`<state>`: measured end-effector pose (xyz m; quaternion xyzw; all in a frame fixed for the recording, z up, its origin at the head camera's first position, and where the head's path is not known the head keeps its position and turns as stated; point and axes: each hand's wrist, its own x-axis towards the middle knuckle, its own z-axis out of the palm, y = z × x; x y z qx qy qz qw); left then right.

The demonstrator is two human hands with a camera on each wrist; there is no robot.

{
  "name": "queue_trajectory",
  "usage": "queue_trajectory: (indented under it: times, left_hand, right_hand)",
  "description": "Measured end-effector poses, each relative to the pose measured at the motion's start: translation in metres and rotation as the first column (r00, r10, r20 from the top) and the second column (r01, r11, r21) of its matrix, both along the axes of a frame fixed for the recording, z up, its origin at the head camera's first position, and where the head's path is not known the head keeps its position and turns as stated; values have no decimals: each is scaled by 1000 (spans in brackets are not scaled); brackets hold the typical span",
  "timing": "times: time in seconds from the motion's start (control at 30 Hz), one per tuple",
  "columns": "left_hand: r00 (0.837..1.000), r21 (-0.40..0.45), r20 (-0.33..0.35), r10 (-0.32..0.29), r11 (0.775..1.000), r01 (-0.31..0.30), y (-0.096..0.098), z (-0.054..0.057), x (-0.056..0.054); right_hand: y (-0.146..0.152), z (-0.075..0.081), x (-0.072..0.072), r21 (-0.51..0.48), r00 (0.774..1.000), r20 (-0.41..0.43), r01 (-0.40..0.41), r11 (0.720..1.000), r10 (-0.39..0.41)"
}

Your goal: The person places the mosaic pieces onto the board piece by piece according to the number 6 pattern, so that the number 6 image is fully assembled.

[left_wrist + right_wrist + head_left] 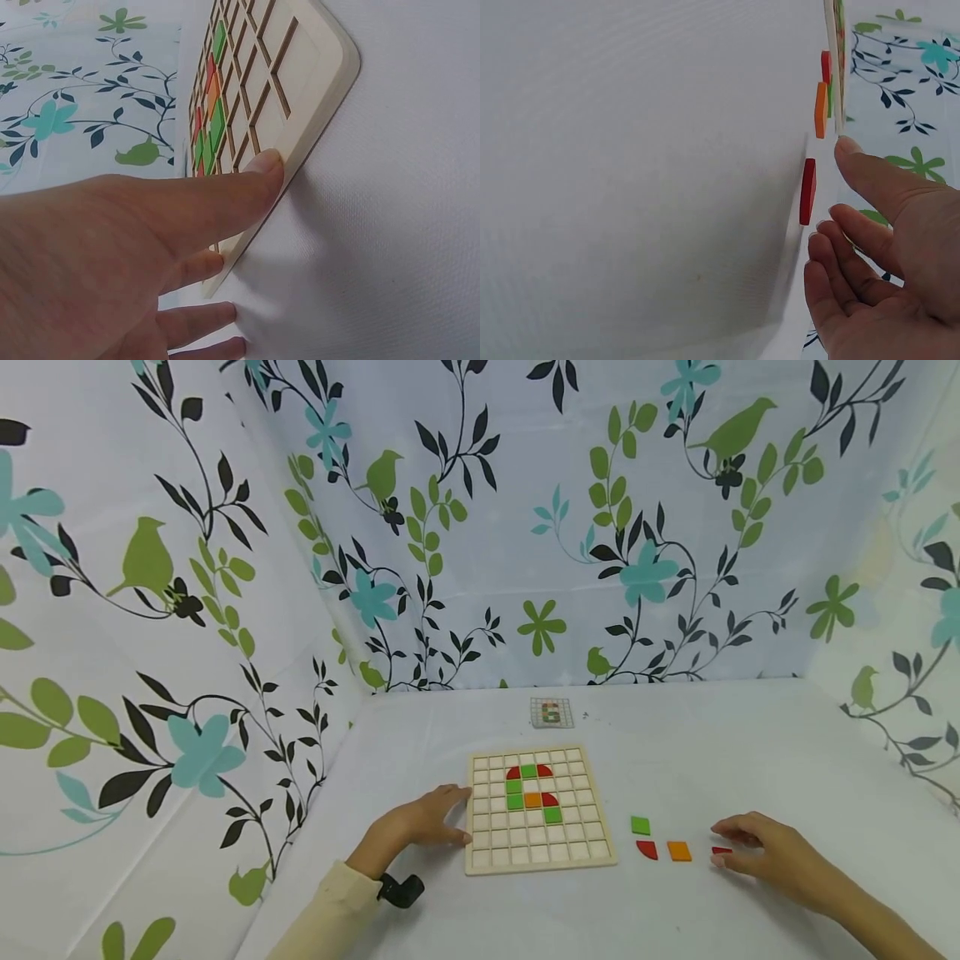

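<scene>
My left hand [429, 818] rests against the left edge of a square wooden grid board [531, 860], with thumb and a finger touching its rim. In the left wrist view the thumb [262, 169] presses on the frame. Green squares, red quarter-circles and an orange square [532, 800] sit in some of the board's cells. Over at the right, my right hand [768, 852] hovers at a red piece [808, 191], partly hidden by the fingers in the head view. Thumb and fingers are spread apart there, with a gap between them and the piece.
Between the board and my right hand lie a loose green square [641, 825], a red quarter-circle [647, 850] and an orange square [679, 851]. Behind the board is a small card [551, 713] with a gridded coloured pattern. Patterned curtains [480, 635] surround the white table [675, 743].
</scene>
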<state>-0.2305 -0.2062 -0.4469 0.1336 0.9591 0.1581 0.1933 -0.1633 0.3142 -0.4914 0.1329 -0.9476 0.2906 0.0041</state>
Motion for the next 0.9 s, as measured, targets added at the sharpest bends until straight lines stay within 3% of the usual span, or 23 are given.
queue_trajectory:
  times: [0.3,0.9]
  left_hand:
    - [1000,0,-10,-3,1000,3,0,-2,0]
    - [1000,-13,-16,-8,1000,8,1,-7,-4]
  right_hand:
    - [2,-9,7,-1,999,-18,-31,1000,31]
    - [5,-13,5,-7,995,-57,-77,997,77]
